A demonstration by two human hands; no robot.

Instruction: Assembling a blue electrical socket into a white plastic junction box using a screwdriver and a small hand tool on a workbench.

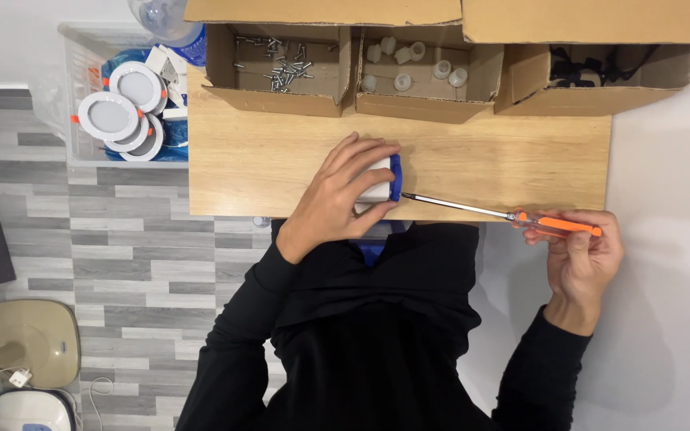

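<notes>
My left hand point(341, 191) grips a small white and blue part point(387, 179) on its side at the near edge of the wooden table point(505, 156). My right hand point(580, 255) holds a screwdriver point(505, 214) by its orange handle, out past the table's right corner. The long metal shaft runs left, and its tip meets the blue end of the part. My fingers hide most of the part.
Three open cardboard boxes line the table's far edge: one with screws point(277, 68), one with white plastic caps point(413, 64), one with black parts point(592, 72). A clear bin point(73, 96) of round white lamps stands left of the table. A fan base point(29, 339) sits on the floor.
</notes>
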